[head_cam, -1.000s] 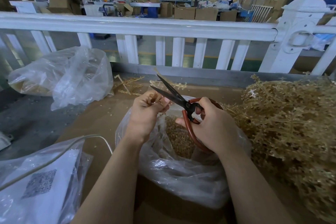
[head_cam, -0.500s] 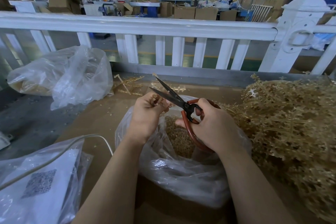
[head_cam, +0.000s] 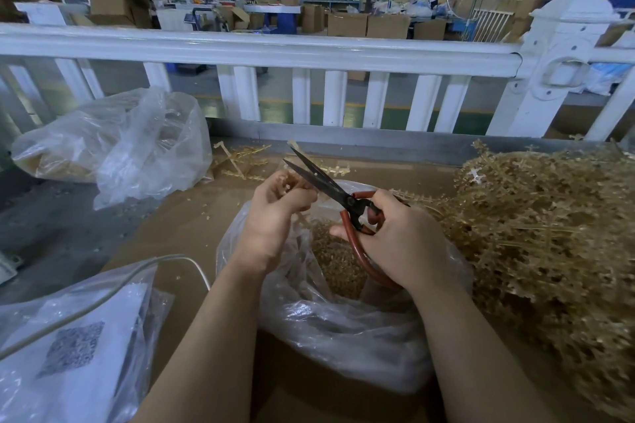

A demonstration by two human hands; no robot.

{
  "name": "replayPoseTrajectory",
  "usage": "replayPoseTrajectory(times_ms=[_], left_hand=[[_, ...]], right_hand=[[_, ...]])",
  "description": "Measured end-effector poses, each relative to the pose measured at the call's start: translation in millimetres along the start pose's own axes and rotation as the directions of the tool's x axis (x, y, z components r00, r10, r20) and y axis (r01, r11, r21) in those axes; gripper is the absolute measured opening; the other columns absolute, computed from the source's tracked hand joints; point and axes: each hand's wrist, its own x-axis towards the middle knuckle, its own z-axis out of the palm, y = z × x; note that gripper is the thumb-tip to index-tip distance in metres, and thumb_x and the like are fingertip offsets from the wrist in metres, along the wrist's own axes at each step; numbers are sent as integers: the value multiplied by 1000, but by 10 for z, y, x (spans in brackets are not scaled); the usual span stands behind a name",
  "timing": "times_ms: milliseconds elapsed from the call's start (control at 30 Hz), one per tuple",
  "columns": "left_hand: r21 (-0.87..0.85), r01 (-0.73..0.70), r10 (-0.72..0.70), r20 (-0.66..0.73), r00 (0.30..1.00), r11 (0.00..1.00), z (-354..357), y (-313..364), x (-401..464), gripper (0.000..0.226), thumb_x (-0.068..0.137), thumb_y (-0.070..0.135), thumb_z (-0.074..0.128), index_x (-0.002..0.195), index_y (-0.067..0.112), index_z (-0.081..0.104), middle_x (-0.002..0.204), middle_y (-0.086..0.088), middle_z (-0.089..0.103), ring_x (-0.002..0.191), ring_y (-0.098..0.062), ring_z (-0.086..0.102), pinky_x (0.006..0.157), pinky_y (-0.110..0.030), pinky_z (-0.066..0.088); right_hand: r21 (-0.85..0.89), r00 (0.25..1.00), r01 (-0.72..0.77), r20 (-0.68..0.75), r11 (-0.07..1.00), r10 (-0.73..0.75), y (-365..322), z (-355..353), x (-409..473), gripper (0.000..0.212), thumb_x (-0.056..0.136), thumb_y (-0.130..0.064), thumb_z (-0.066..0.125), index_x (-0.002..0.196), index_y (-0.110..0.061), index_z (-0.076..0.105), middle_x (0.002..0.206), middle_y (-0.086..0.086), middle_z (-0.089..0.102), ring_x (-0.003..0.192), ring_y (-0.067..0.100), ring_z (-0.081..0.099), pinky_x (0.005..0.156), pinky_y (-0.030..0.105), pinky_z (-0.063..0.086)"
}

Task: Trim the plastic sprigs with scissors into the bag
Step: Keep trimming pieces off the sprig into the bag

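The white railing [head_cam: 261, 50] is running across the far side of the brown work surface [head_cam: 192, 227], and the clear bag [head_cam: 343, 330] in the middle of that surface is the landmark here. To the right of the bag, a big heap of tan plastic sprigs [head_cam: 549, 251] is sprawling, its nearest stems reaching the bag's right edge. Beyond the bag to the left, a second clear plastic bag [head_cam: 137, 144] is slumping against the railing's foot with tan material inside. To the near left of the bag, a plastic-wrapped packet [head_cam: 68, 354] showing a QR code is lying with a pale cable [head_cam: 103, 299] arching over it. Just beyond the bag, a few loose sprig stems [head_cam: 240, 161] are lying on the surface.

Inside the bag, a pile of cut tan pieces [head_cam: 336, 261] is sitting in the open mouth. Above that mouth, the right hand [head_cam: 402, 240] is gripping the scissors [head_cam: 330, 189], fingers curled through the red-brown handle loops. The black blades are standing apart in a narrow V, pointing up and away to the left. At the bag's far left rim, the left hand [head_cam: 275, 216] is pinching a small sprig [head_cam: 292, 182], fingers curled round it. The lower blade is lying against that sprig at the fingertips; whether it is between the blades I cannot tell.
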Motion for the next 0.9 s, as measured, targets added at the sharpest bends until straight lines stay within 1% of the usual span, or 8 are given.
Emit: replayPoseTrajectory(times_ms=[67,133,200,267,467,600,767,900], left_hand=[[-165,52,-60,-44,997,985,-15,5,18,20,75,13,62,92,4,57,80,-6,61,76,-17,58,76,-30,45],[-275,87,-122,-111,986,957,-36,10,38,28,81,21,71,98,4,58,77,-5,61,71,-18,59,72,-30,47],[-282,105,-147,-133,980,954,-45,4,48,25,83,27,69,92,5,62,72,-3,61,66,-16,58,70,-28,48],[-292,103,-142,-114,983,951,-38,-2,48,19,82,25,65,86,7,63,70,-3,60,64,-15,56,69,-25,51],[-372,145,-169,-33,985,917,-72,-11,51,23,82,21,64,95,2,66,71,-2,63,64,-11,56,72,-22,52],[-422,174,-190,6,982,889,-81,-16,55,12,83,17,63,87,7,68,71,-1,65,63,-9,58,71,-20,53],[-371,103,-129,-46,991,923,-59,-13,61,10,82,12,63,82,3,61,67,-3,61,62,-11,56,70,-20,52],[-317,35,-61,-73,995,948,-31,1,50,13,84,12,60,78,1,58,66,-3,55,63,-12,51,73,-24,45]], right_hand=[[7,1000,-3,-4,1000,3,9,9,2,76,69,-92,38,100,-27,63,78,-14,64,73,13,64,68,33,59],[5,1000,-10,2,1000,10,18,17,2,78,68,-93,38,103,-28,63,82,-15,66,76,13,65,69,33,60],[-2,1000,-9,1,1000,9,23,25,0,81,67,-94,36,106,-28,64,81,-15,66,74,12,65,68,32,60],[13,1000,-8,-8,1000,8,30,29,-3,78,68,-93,39,103,-28,64,78,-15,65,71,12,64,66,31,59],[40,1000,-11,5,999,11,14,16,-5,73,68,-92,40,98,-29,62,73,-16,61,69,12,64,66,34,59],[58,1000,-18,22,998,17,20,-6,-7,75,66,-91,41,97,-27,62,73,-16,61,71,13,64,68,36,59],[53,1000,-14,17,999,13,22,-17,-2,76,66,-90,44,102,-26,65,74,-13,63,70,13,65,67,36,59],[56,1000,-6,0,998,6,27,-19,3,71,68,-87,47,99,-26,66,69,-13,61,65,11,64,64,33,58]])
